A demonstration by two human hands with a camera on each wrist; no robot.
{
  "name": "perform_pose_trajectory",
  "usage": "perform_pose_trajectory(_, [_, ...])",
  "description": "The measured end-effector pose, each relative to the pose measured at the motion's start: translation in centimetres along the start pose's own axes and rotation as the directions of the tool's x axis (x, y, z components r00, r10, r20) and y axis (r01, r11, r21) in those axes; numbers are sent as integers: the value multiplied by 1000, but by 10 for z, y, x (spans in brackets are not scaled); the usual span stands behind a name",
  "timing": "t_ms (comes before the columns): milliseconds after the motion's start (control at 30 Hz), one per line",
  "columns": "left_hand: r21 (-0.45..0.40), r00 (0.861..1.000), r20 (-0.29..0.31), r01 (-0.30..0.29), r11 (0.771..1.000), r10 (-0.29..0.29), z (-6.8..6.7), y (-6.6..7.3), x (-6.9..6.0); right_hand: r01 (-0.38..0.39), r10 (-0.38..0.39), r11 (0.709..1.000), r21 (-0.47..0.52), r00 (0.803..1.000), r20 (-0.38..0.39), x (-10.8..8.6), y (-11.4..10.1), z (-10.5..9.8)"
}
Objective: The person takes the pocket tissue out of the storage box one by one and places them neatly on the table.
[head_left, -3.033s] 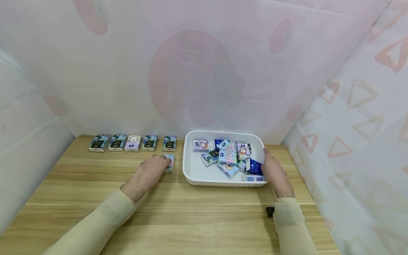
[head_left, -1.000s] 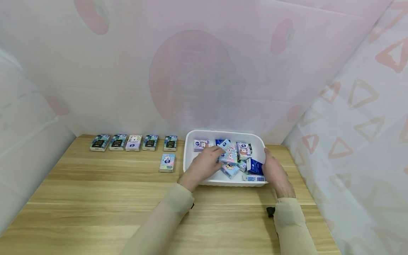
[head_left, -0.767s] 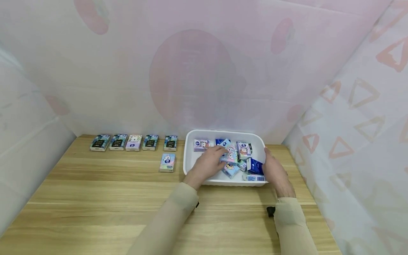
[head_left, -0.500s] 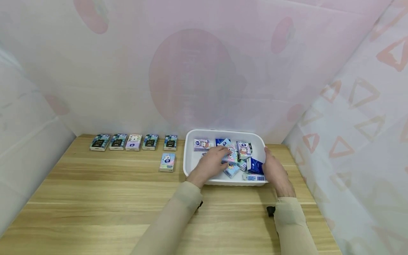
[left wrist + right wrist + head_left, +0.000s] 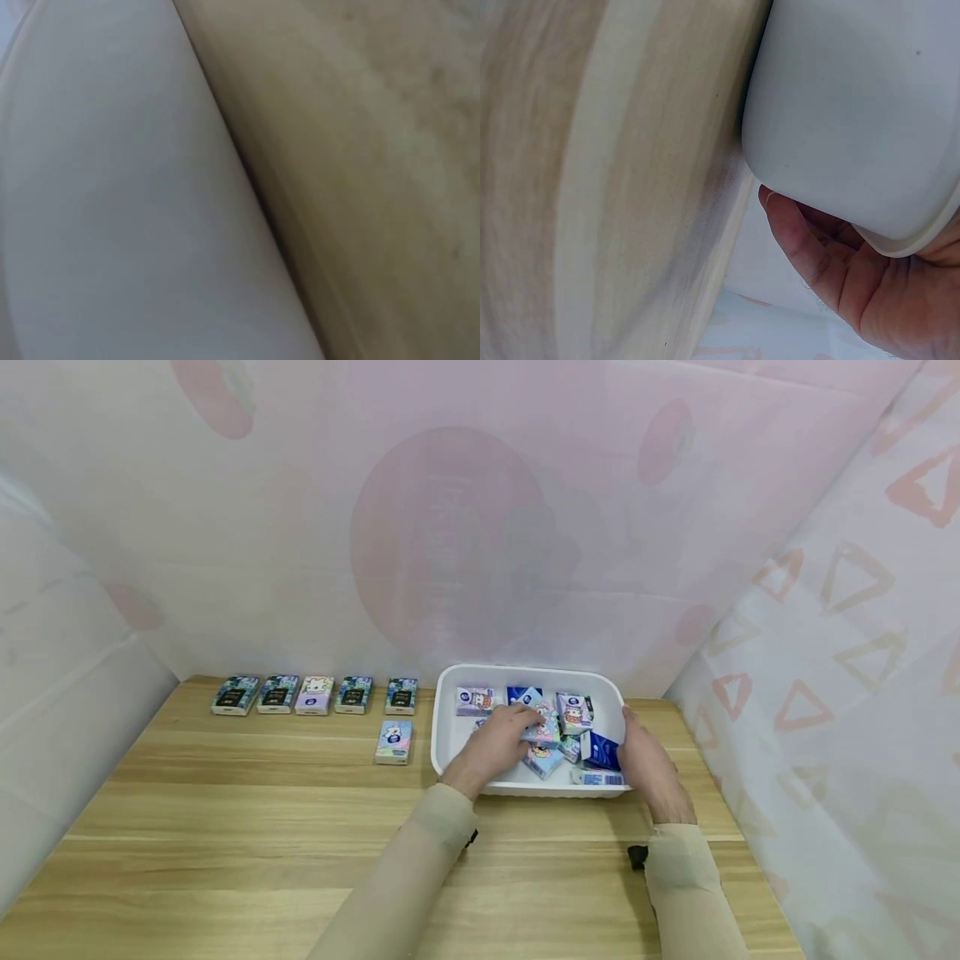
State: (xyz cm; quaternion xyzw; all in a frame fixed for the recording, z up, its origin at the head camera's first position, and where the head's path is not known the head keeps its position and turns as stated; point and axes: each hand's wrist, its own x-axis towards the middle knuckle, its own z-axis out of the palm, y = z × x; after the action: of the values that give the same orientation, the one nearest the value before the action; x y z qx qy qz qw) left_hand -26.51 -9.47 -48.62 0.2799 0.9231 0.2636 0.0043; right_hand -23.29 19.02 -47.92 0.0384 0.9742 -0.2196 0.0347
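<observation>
White tray (image 5: 448,727) is held at one end; a pastel packet (image 5: 547,728) inside is partly covered.
Right of centre in the frame, the rim is clasped by the right grip (image 5: 651,767), fingers (image 5: 804,241) curled beneath, apparently so that sliding is prevented. Whether the pastel packet is pinched by the left grip (image 5: 493,746) cannot be told; it is seen atop other packets (image 5: 543,762), partly beneath that grip and just to its right. At middle left, five packets (image 5: 315,696) are set in a row along the back edge of the surface (image 5: 225,827), probably so that each face is left visible; a single packet (image 5: 394,742) is placed below the row's right end.
</observation>
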Motion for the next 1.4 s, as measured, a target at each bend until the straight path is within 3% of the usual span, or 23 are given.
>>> perform_pose_trajectory(233, [-43, 998, 17, 56, 998, -55, -10, 1, -3, -13, 13, 1000, 22, 1000, 18, 0, -1, 1])
perform_pose_trajectory(800, [-40, 990, -115, 71, 997, -75, -41, -6, -14, 3, -3, 1000, 4, 1000, 8, 2, 1, 1])
perform_pose_trajectory(1100, [17, 978, -199, 73, 997, -68, -64, -13, -28, 10, -10, 1000, -4, 1000, 4, 2, 2, 2])
perform_pose_trajectory(1400, [41, 968, -240, 85, 995, -73, -86, -25, -43, 8, -8, 1000, 0, 1000, 5, 0, 0, 1])
